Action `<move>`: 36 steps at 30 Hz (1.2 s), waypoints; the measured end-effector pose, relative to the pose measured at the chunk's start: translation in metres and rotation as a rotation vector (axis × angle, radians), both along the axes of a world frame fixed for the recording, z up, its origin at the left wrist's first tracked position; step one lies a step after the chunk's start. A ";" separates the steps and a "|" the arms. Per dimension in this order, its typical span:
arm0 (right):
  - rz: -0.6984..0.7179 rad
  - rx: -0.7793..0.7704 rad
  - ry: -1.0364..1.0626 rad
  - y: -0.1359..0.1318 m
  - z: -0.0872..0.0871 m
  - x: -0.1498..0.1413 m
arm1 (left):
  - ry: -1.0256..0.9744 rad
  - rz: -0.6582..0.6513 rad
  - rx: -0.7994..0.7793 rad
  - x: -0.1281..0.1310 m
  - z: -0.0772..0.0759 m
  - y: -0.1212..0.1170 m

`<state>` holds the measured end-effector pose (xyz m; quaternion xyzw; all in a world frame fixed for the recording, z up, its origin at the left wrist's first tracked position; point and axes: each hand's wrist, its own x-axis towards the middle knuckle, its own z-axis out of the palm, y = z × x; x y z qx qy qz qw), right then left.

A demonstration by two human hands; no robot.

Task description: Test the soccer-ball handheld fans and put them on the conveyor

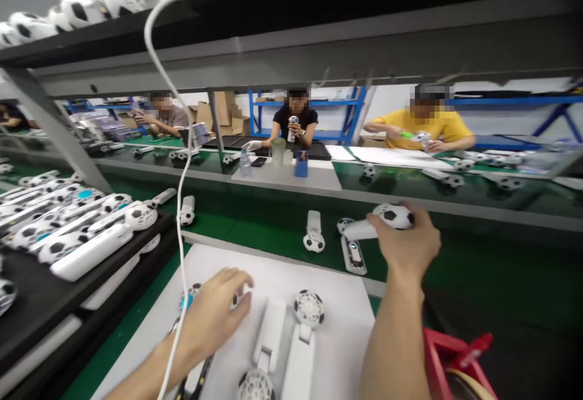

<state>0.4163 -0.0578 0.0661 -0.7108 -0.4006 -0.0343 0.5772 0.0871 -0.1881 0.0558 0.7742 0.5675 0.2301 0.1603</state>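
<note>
Soccer-ball unit [392,216] in R hand [412,239], L hand [221,306] above sheet [344,321] (wht)

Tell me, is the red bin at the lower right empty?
Not empty: a red pen-like item slants up out of the red bin, and a rounded, yellowish-edged thing shows inside.

Ball-ended device [190,296] partly hidden behind left hand [218,309]

we're seeing smooth white plastic on the handles [299,360], a matt papery sheet [334,351] lying under them, and glossy green [246,224] shining on the conveyor [268,230].
</note>
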 end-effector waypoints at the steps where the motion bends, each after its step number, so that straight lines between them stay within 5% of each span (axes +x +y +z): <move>1: 0.036 0.025 0.034 -0.005 0.007 -0.004 | -0.002 -0.098 -0.077 0.023 0.009 0.023; 6: 0.109 0.119 0.222 -0.024 0.029 -0.023 | -0.106 -0.321 -0.080 0.124 0.028 0.117; 11: 0.125 0.066 0.288 -0.009 0.022 -0.031 | -0.368 -0.430 -0.161 0.159 0.011 0.143; 15: 0.297 -0.151 0.267 0.021 -0.014 -0.041 | -0.686 -0.365 -0.360 0.135 0.002 0.136; 19: 0.347 -0.482 0.182 0.039 -0.061 -0.065 | -0.989 -0.283 -0.476 0.098 0.014 0.123; 22: 0.336 -0.609 0.101 0.040 -0.072 -0.070 | -1.145 -0.235 -0.495 0.074 0.024 0.116; 29: 0.215 -0.495 -0.034 0.041 -0.040 -0.041 | -1.325 -0.252 -0.573 0.029 0.032 0.116; 32: 0.159 -0.421 -0.008 0.049 -0.052 -0.042 | -1.363 -0.309 -0.631 0.013 0.034 0.116; 36: 0.223 -0.448 0.009 0.065 -0.089 -0.037 | -1.449 -0.402 -0.638 -0.002 0.037 0.111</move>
